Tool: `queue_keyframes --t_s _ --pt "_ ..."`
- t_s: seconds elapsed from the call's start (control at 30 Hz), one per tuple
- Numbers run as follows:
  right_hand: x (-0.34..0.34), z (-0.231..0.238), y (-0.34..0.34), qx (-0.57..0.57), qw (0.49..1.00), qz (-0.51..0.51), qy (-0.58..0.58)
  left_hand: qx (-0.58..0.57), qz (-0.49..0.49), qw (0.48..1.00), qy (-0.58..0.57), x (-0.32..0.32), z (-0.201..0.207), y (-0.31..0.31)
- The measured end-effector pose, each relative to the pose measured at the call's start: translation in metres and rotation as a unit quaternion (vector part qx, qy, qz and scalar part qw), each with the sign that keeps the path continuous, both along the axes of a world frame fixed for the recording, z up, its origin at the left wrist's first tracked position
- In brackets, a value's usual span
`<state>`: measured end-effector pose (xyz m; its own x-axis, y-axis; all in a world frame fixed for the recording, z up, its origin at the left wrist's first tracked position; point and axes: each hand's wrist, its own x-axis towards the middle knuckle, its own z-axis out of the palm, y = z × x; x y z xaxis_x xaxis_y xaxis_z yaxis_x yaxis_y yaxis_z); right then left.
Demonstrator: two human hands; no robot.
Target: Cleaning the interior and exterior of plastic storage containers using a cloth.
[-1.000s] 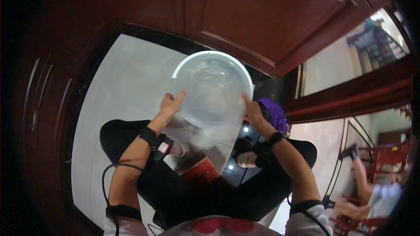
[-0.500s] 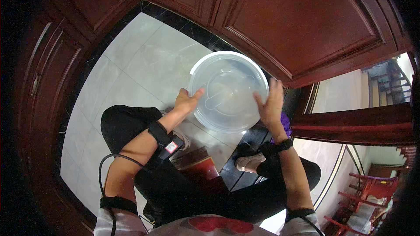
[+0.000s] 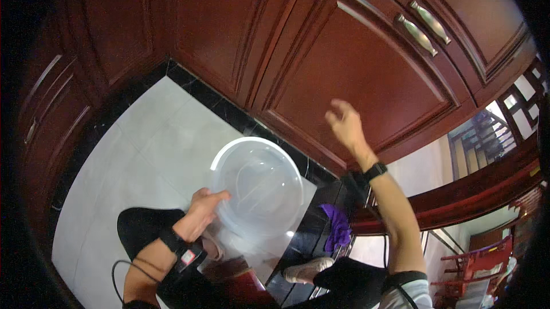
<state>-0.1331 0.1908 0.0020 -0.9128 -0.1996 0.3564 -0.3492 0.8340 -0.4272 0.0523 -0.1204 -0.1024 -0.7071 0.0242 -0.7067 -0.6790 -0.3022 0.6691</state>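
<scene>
A round, see-through plastic tub (image 3: 263,189) sits low over the pale floor in front of me, a white band curving along its far left edge. At its near left rim is my left hand (image 3: 205,209), thumb over the edge and fingers curled at the side, closed on it. My right hand (image 3: 348,126) is up in the air in front of the red-brown cabinet door, away from the tub. Its fingers are bent but apart, slightly blurred, with nothing in them.
Long metal handles (image 3: 417,35) are on the cabinet doors (image 3: 355,74) ahead. A purple cloth (image 3: 337,227) lies right of the tub on black tile. Close to me is a reddish flat object (image 3: 246,286) between my legs. Red wooden chairs (image 3: 478,266) stand far right.
My right hand has left the tub's right side and risen toward the cabinet door. My left hand stays at the rim. The view has tilted up, showing more of the cabinets.
</scene>
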Motion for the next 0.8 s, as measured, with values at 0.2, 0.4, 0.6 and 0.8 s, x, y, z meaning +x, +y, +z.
queue_keyframes --t_s 0.2,0.4,0.6,0.8 --pt "-0.087 0.154 -0.021 -0.095 0.875 -0.157 0.448 -0.004 0.176 0.981 0.076 -0.014 0.011 -0.031" --pt "-0.081 0.199 0.004 0.21 0.864 -0.331 0.316 -0.008 0.264 0.959 0.098 -0.032 0.02 -0.066" --pt "-0.09 0.228 0.033 0.351 0.864 -0.282 0.224 0.025 0.302 0.948 0.101 -0.03 0.027 -0.085" --pt "-0.049 0.215 0.028 0.245 0.897 -0.241 0.278 -0.007 0.31 0.949 0.052 -0.026 0.025 -0.103"
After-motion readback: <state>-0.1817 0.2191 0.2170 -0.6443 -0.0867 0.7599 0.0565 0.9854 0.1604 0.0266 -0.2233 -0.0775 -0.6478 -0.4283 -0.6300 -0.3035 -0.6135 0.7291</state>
